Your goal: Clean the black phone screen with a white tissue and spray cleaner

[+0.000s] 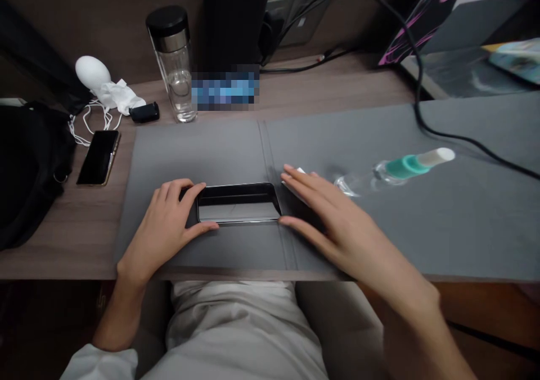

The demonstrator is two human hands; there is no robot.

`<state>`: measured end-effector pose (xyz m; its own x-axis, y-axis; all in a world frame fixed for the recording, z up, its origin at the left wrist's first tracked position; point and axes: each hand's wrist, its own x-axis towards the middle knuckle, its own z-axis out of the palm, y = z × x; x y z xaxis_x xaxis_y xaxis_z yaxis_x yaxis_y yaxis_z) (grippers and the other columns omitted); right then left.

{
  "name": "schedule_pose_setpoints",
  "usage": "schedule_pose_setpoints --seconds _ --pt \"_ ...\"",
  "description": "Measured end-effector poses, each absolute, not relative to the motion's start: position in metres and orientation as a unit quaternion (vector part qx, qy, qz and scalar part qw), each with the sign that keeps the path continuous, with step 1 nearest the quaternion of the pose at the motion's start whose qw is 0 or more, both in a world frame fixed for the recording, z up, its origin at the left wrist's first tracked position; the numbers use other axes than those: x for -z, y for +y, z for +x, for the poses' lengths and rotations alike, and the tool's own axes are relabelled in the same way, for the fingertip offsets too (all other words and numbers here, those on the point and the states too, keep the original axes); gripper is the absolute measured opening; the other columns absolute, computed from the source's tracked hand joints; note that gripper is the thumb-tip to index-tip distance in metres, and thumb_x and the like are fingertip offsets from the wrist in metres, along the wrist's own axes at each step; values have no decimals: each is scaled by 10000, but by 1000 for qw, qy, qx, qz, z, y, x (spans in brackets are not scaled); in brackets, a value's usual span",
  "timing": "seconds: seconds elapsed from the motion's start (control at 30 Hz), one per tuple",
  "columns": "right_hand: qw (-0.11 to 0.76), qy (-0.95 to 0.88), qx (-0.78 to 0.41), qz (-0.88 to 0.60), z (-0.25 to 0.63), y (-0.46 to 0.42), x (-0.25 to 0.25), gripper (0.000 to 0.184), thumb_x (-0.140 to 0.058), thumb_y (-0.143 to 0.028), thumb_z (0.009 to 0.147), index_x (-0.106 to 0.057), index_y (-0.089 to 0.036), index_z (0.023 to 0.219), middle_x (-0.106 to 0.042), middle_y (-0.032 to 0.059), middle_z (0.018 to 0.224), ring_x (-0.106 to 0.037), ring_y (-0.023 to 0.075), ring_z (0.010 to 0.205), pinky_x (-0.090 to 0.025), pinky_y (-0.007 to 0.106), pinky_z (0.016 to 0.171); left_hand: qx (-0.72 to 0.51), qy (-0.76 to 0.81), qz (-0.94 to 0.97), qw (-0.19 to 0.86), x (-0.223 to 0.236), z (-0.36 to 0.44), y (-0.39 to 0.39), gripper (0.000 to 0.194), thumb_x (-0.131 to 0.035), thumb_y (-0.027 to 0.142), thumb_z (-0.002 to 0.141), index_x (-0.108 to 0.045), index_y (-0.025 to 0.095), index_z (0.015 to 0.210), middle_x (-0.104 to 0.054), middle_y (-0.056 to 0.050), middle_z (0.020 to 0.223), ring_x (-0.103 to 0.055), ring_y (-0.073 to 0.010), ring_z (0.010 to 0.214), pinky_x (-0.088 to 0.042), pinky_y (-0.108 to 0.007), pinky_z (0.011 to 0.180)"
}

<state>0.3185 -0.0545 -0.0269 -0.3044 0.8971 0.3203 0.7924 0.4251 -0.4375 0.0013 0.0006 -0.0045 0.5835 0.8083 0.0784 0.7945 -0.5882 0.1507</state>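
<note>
Desk: a wooden desk (63,239) runs across the view; a grey desk mat (358,239) covers its middle, with a stitched seam running front to back.
Background: a laptop (442,19) stands at the far right; a black cable (417,87) crosses the far right of the mat; a wall socket (299,25) sits behind the desk.
Desk items, left: a black bag (29,171) lies at the edge; a second smartphone (99,157) lies face up, just beside the mat; a glass water bottle (172,59) with a black lid stands at the far edge; white cord (95,124) and a crumpled tissue (118,95) lie near a white egg-shaped object (93,71).
Mat items: a clear bottle (400,171) with a teal collar and white cap lies on its side, right of the right hand; a small white piece (298,171) lies partly beneath the right fingers; its material cannot be determined.
Main item: a black-framed smartphone (238,202) lies flat on the mat, long axis across the view, glossy face up, between both hands.
Left hand (162,228): fingers (185,188) curl over the far edge at the phone's left end; thumb presses the near edge; the phone is held between them.
Right hand (333,222): fingers are spread over the phone's right end; thumb (287,220) lies at the near right corner; no pinch is visible.
</note>
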Motion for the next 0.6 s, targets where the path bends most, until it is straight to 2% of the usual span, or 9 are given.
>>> schedule_pose_setpoints --seconds 0.1,0.2,0.3,0.6 --pt "262 -776 -47 -571 328 -64 15 536 -531 -360 1097 -455 -324 1626 -577 96 1616 -621 340 1414 -539 564 1149 -69 453 887 53 5 1 0 743 -551 695 1006 -501 181 1540 -557 -165 1399 -540 -342 1269 -481 -512 1100" --pt "249 -763 18 -597 331 -68 13 446 -562 -367 1087 -588 -258 1518 -738 116 1395 -743 347 1194 -618 517 958 -73 454 886 58 6 1 1 734 -546 704 1008 -493 208 1546 -558 -154 1393 -541 -341 1273 -479 -508 1098" --pt "230 -758 55 -608 328 -65 21 372 -568 -356 1086 -652 -218 1422 -789 115 1270 -771 331 1067 -606 459 818 -72 454 886 55 7 0 1 741 -540 710 1007 -494 199 1542 -555 -157 1394 -539 -340 1276 -478 -515 1103" --pt "248 -723 109 -635 313 -49 45 265 -509 -266 1095 -740 -213 1213 -821 80 1162 -753 275 936 -531 410 746 -81 458 882 70 6 0 0 714 -563 704 1003 -501 228 1532 -552 -145 1398 -536 -337 1293 -475 -516 1112"
